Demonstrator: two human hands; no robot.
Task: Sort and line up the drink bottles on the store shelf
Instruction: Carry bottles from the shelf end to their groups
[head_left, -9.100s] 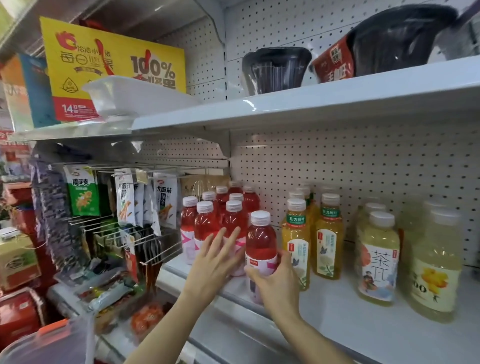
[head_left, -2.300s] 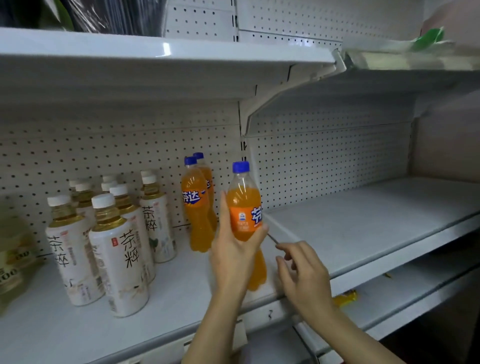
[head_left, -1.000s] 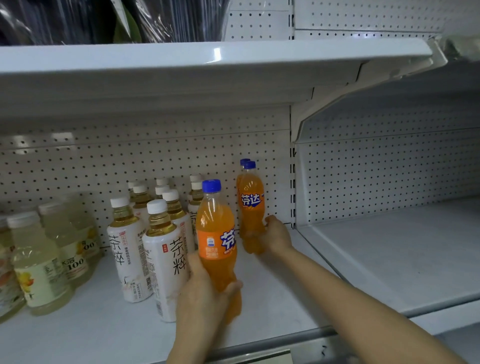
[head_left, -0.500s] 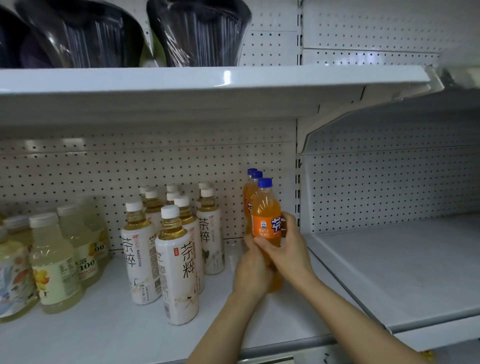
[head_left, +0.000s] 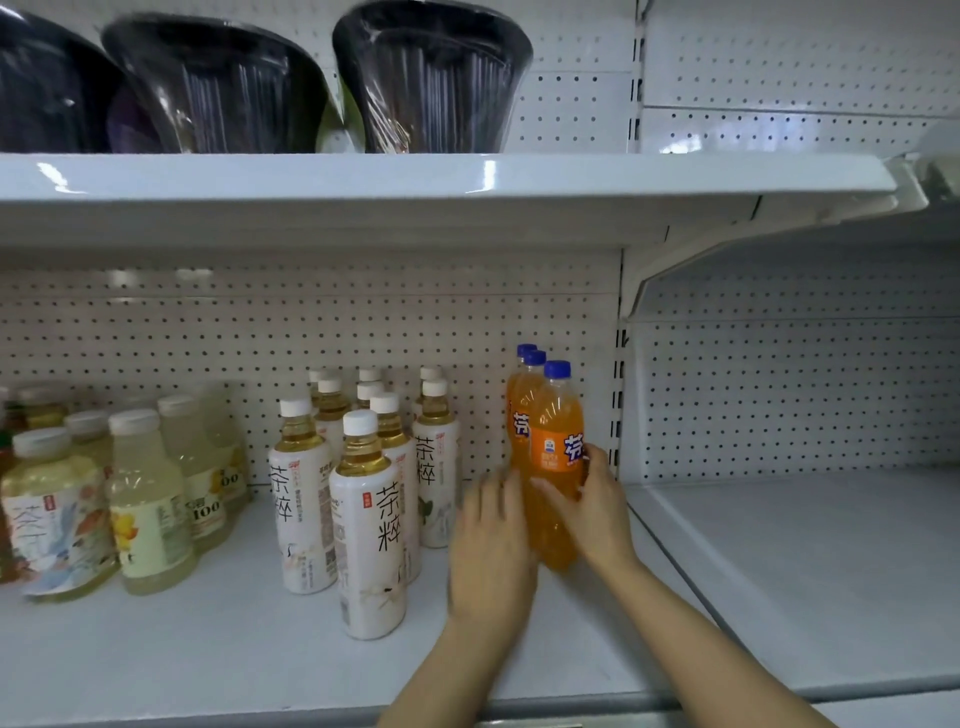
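Three orange soda bottles with blue caps stand in a row running back to the pegboard on the white shelf (head_left: 218, 654). The front orange bottle (head_left: 557, 447) stands on the shelf with my right hand (head_left: 597, 506) curled round its lower half. Just left of that bottle is my left hand (head_left: 491, 551), blurred, its fingers straight and pointing up; whether it touches the bottle I cannot tell. Left of my hands stand several white-labelled tea bottles (head_left: 370, 525) in rows.
Pale yellow drink bottles (head_left: 148, 504) crowd the shelf's left end. Black wrapped containers (head_left: 431, 78) sit on the upper shelf. A divider and bracket (head_left: 621, 415) close the bay right of the orange bottles; beyond lies a bare white shelf (head_left: 810, 571).
The front orange bottle has settled on the shelf in line with the two behind. My left hand has come off it and moved left; my right hand still holds it.
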